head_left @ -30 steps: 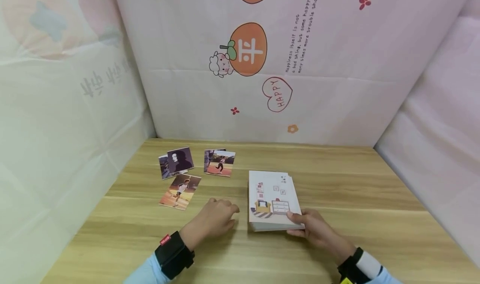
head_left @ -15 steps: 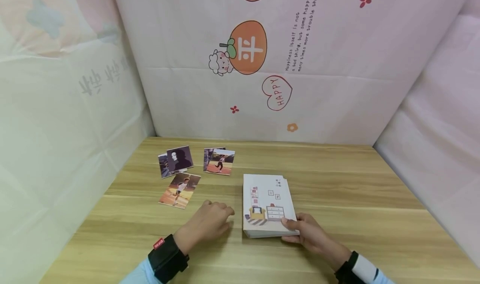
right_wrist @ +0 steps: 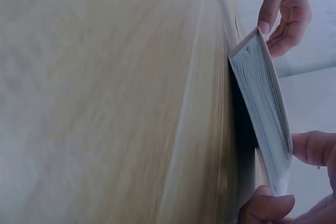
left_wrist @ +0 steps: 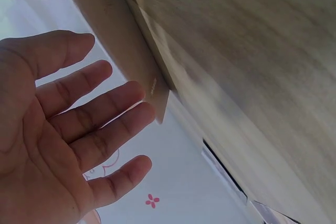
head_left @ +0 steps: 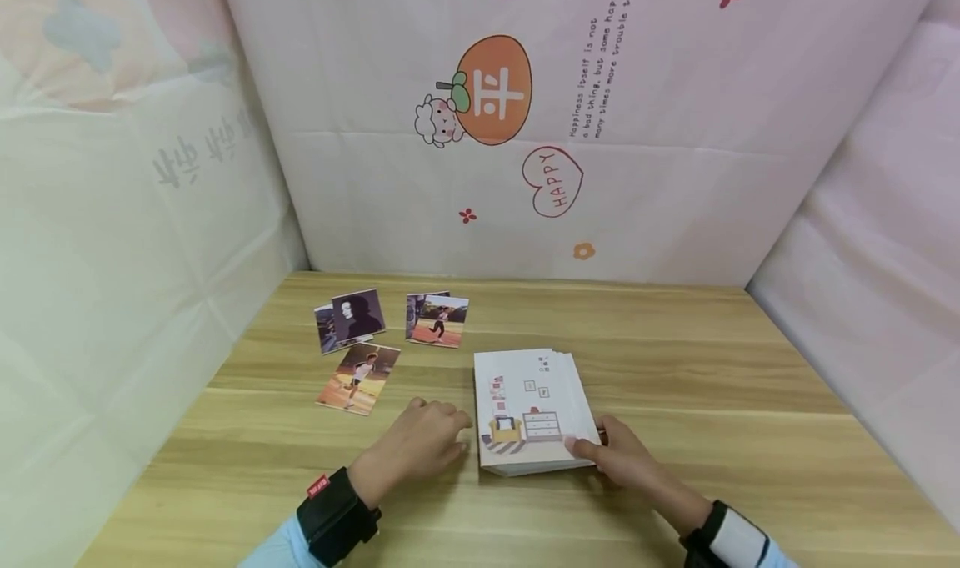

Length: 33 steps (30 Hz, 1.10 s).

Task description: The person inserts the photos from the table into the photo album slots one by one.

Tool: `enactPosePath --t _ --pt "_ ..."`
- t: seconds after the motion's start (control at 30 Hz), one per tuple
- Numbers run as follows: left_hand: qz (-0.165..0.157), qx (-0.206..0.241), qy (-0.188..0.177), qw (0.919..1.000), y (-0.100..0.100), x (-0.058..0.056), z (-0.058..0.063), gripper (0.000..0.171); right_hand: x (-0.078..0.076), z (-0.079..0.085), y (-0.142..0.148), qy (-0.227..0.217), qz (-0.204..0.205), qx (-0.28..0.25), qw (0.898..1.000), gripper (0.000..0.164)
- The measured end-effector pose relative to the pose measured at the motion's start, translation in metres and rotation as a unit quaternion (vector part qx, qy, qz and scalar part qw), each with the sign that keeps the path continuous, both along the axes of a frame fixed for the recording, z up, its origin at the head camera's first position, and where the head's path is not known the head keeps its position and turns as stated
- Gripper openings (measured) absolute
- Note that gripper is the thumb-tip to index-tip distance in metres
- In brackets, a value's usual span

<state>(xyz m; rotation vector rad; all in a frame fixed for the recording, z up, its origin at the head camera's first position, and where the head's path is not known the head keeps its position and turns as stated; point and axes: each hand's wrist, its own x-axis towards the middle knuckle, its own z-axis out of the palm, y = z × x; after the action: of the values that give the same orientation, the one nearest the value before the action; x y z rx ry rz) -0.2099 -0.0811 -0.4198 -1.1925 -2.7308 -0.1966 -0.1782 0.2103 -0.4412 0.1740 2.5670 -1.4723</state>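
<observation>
We pinch the book [head_left: 521, 397] by its near right corner with our right hand [head_left: 633, 459]; it is just right of our left hand [head_left: 416, 443], whose fingers are loosely apart, photos [head_left: 358, 378] lying beyond

White book [head_left: 525, 414] now sits farther left and nearer the person than a second ago, turned slightly. Gap to the left hand [head_left: 416, 441] narrower: fingertips just beside the spine side. Pale strip [head_left: 574, 389] along the book's right side shows wider past the cover. Right hand [head_left: 630, 461]: lower fingers, earlier visible below the near corner, mostly hidden.
</observation>
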Motion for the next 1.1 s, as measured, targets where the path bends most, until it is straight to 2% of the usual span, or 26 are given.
enactPosePath --t 0.1,0.23,0.33,0.43,0.53,0.7,0.77,0.9,1.1 --pt "0.001 -0.004 -0.005 1.0000 -0.0001 0.0008 -0.0007 0.020 -0.0004 0.0015 0.0032 0.023 0.030 0.063 0.997 0.054" --pt "0.004 -0.006 -0.012 0.9999 -0.0001 0.0006 -0.0011 0.020 0.0010 0.0040 0.0057 0.036 0.071 0.131 0.988 0.074" --pt "0.006 -0.006 -0.013 0.9999 -0.0001 0.0005 -0.0021 0.020 0.0022 0.0054 0.0063 0.035 0.096 0.152 0.983 0.083" --pt "0.005 -0.006 -0.012 0.9999 0.0004 0.0003 -0.0032 0.020 0.0029 0.0056 0.0065 0.036 0.104 0.158 0.981 0.086" --pt "0.003 -0.005 -0.011 0.9999 0.0011 0.0008 -0.0040 0.020 0.0028 0.0049 0.0067 0.043 0.106 0.180 0.977 0.084" --pt "0.003 -0.004 -0.017 0.9999 0.0012 0.0022 -0.0038 0.020 0.0018 0.0045 0.0055 0.037 0.103 0.214 0.971 0.058" --pt "0.004 -0.003 -0.020 0.9998 0.0010 0.0031 -0.0032 0.020 0.0016 0.0046 0.0048 0.030 0.101 0.213 0.971 0.048" --pt "0.005 -0.003 -0.026 0.9996 0.0006 0.0034 -0.0040 0.020 0.0018 0.0044 0.0047 0.029 0.102 0.213 0.971 0.047" --pt "0.001 0.000 -0.017 0.9999 0.0010 0.0025 -0.0040 0.020 0.0019 0.0046 0.0055 0.026 0.104 0.211 0.972 0.049"
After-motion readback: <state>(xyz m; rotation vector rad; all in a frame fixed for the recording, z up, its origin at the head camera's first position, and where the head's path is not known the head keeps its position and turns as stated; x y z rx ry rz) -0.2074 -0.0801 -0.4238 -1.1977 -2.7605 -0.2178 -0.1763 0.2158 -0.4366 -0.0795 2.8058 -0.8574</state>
